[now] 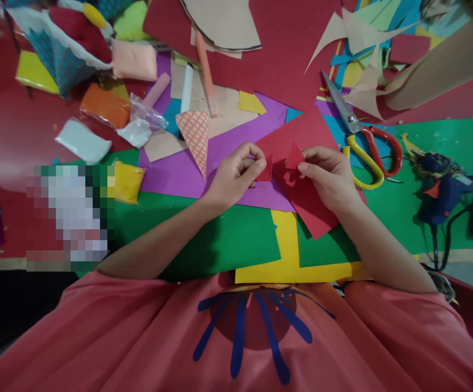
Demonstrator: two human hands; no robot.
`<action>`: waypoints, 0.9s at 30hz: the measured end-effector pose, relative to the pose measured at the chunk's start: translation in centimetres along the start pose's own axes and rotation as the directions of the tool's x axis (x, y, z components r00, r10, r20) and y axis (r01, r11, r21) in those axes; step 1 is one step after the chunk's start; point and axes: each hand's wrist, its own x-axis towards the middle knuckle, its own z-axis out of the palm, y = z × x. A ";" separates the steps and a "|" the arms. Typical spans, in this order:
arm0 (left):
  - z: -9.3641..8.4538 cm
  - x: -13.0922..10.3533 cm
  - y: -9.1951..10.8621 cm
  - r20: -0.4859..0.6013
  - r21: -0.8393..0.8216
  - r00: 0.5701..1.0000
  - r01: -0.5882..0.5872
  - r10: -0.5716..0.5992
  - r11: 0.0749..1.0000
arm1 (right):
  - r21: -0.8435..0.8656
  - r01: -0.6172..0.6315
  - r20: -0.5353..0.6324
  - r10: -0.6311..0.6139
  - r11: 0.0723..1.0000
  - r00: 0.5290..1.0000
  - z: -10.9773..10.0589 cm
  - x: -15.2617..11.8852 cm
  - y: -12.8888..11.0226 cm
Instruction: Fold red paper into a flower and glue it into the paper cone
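Pinched between the fingertips of my left hand [238, 174] is a small red paper piece [266, 170]. My right hand [328, 174] is closed on another small red paper piece [294, 157], which comes to a point at the top. Whether the two pieces join cannot be seen. Beneath the right hand lies a larger sheet of red paper [316, 215], over purple paper [224, 147]. Just beyond the right hand rest scissors [353, 122] with one red and one yellow handle. A small patterned paper cone [195, 136] lies left of the hands.
A blue glue gun [443, 198] with a cord lies at the right on green paper [457, 141]. Packets of orange clay [104, 105] and yellow clay [128, 182] sit at the left. A brown paper roll [441, 65] and paper scraps [367, 32] occupy the back right.
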 end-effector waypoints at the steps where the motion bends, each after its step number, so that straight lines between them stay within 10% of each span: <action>1: 0.0 0.0 0.0 -0.003 -0.001 1.000 0.013 -0.013 1.000 | -0.010 0.006 0.005 -0.006 1.000 1.000 0.1 0.0 0.0; 27: 0.0 -0.2 -0.2 0.001 -0.045 0.999 -0.046 0.047 0.998 | 0.026 0.003 0.074 -0.005 1.000 0.997 0.8 -0.5 0.3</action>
